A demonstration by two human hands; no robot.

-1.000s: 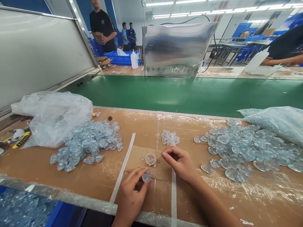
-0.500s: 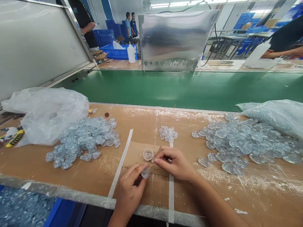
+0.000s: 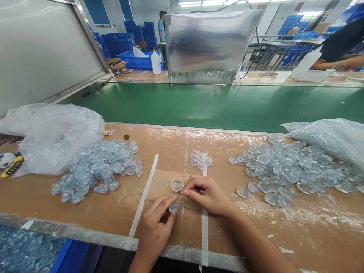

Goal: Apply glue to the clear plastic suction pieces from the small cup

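Between its thumb and fingers, my left hand (image 3: 158, 223) grips a small round clear plastic piece (image 3: 174, 207). My right hand (image 3: 206, 195) pinches a thin wooden toothpick (image 3: 178, 200), whose tip lies over the clear piece. Just beyond the two hands, a small clear cup (image 3: 177, 185) stands on a cardboard sheet (image 3: 159, 182). A little heap of tiny clear parts (image 3: 200, 159) sits farther back, near the top of a white tape strip (image 3: 205, 235).
Piles of clear round pieces lie left (image 3: 96, 167) and right (image 3: 284, 167), with plastic bags (image 3: 57, 129) behind. A yellow cutter (image 3: 11, 167) is far left. Past the table runs a green belt (image 3: 170, 106) with a metal panel (image 3: 210, 45). A blue bin (image 3: 68, 254) sits below.
The view has shifted slightly. Both hands keep their grip, with the toothpick still at the clear piece. In the background, a person at the left has gone out of view.
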